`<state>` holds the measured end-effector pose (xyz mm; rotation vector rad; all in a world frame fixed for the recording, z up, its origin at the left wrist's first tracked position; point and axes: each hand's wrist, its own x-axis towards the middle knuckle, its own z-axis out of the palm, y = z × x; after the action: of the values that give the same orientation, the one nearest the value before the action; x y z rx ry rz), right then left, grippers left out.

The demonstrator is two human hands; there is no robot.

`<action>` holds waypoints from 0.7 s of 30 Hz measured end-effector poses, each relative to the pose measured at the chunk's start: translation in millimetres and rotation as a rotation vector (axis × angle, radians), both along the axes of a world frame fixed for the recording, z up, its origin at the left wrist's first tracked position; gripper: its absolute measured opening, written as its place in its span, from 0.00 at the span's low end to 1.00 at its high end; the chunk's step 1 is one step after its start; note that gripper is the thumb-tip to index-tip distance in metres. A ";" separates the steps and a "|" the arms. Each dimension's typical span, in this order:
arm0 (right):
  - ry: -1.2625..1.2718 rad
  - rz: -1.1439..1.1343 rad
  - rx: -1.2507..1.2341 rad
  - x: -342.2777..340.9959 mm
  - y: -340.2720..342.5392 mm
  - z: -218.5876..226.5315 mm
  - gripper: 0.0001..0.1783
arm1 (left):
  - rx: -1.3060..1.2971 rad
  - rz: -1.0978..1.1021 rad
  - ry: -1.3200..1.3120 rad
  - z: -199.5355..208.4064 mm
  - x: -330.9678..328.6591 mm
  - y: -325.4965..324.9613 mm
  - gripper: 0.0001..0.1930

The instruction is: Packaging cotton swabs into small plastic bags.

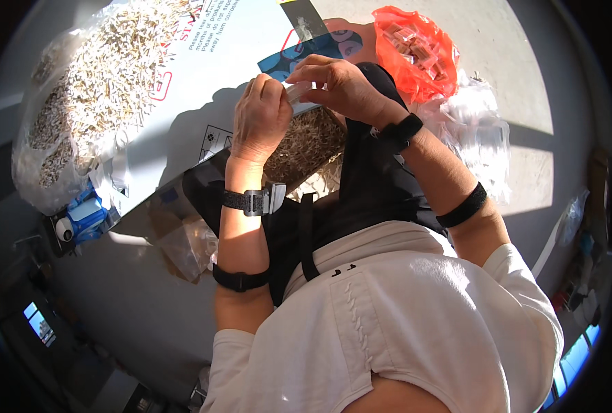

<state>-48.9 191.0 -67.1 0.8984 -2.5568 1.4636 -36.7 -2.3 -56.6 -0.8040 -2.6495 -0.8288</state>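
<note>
My left hand (pixel 261 117) is closed, its fingertips pinched at one end of a small clear plastic piece (pixel 298 90). My right hand (pixel 340 86) comes from the other side, thumb and fingers pinching the same piece. Whether it is a little bag or a stiff case I cannot make out. Just below both hands, an open box (pixel 293 180) between my knees holds a heap of small brown, shredded-looking bits (pixel 306 141). More pale bits show beneath its near edge.
A big clear bag (pixel 27 162) of beige bits lies on the pale printed board (pixel 182 117) at left. A blue-and-white object (pixel 86 215) sits at its near corner. At right are a red bag (pixel 378 58) with small reddish packets (pixel 416 51) and clear plastic packaging (pixel 475 131).
</note>
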 end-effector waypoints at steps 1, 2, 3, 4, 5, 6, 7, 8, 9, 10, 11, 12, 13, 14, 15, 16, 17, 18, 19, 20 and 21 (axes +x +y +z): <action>-0.079 -0.031 -0.034 2.1 -1.9 -2.2 0.19 | 0.026 -0.001 -0.033 0.9 0.6 0.1 0.09; -0.158 -0.062 -0.068 3.4 -3.2 -4.1 0.15 | 0.025 -0.002 -0.034 0.7 2.2 0.6 0.09; -0.159 -0.062 -0.068 3.6 -3.9 -5.8 0.15 | 0.086 0.005 -0.064 0.3 4.1 1.3 0.10; -0.167 -0.066 -0.123 3.5 -4.0 -7.4 0.13 | 0.148 0.011 -0.095 -0.1 5.4 2.3 0.11; -0.175 -0.067 -0.180 3.2 -4.9 -7.7 0.12 | 0.147 0.013 -0.095 -1.2 6.5 2.2 0.11; -0.175 -0.066 -0.181 3.1 -5.0 -7.7 0.12 | 0.130 0.023 -0.087 -2.3 7.5 2.3 0.11; -0.163 -0.053 -0.124 3.0 -4.6 -7.7 0.13 | 0.113 0.032 -0.079 -3.3 8.1 2.0 0.11; -0.152 -0.041 -0.066 2.9 -4.5 -6.7 0.14 | 0.114 0.033 -0.079 -4.3 8.1 1.7 0.11; -0.152 -0.040 -0.066 2.6 -4.6 -5.8 0.14 | 0.123 0.031 -0.080 -5.3 7.6 1.3 0.10; -0.098 -0.031 -0.029 2.2 -4.9 -4.9 0.13 | 0.133 0.029 -0.081 -6.4 7.1 1.0 0.09; -0.043 -0.024 0.009 2.3 -4.2 -4.9 0.12 | 0.134 0.028 -0.082 -6.9 6.6 2.2 0.09; -0.044 -0.025 0.010 1.6 -3.6 -6.9 0.12 | 0.105 0.029 -0.061 -7.6 6.3 3.6 0.09; 0.023 -0.021 0.019 0.1 -3.3 -9.5 0.12 | 0.076 0.030 -0.039 -8.2 6.0 5.0 0.08; 0.091 -0.017 0.027 -0.9 -3.8 -10.5 0.12 | 0.075 0.030 -0.040 -9.4 5.4 5.6 0.08; 0.090 -0.017 0.027 -1.0 -3.9 -11.4 0.12 | 0.073 0.041 -0.013 -10.6 4.7 6.2 0.08; 0.087 -0.017 0.026 -1.1 -4.0 -12.1 0.12 | 0.072 0.052 0.014 -11.4 4.8 6.4 0.08; 0.085 -0.018 0.026 -1.8 -3.4 -12.2 0.12 | 0.072 0.051 0.015 -13.0 5.0 5.4 0.08; 0.086 -0.019 0.027 -1.7 -2.8 -12.2 0.12 | 0.118 0.074 -0.059 -14.1 5.8 3.3 0.08; 0.010 -0.018 -0.027 -0.8 -2.1 -12.3 0.12 | 0.163 0.098 -0.133 -15.6 6.6 2.1 0.08; -0.066 -0.017 -0.083 0.5 -2.3 -11.8 0.13 | 0.163 0.098 -0.133 -15.3 7.6 2.3 0.08; -0.066 -0.017 -0.083 2.2 -2.9 -11.4 0.13 | 0.312 0.123 -0.225 -15.4 8.8 3.1 0.08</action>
<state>-46.7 188.2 -78.5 0.8283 -2.5207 1.6080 -27.9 0.8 -72.1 -0.4887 -2.6236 -1.3227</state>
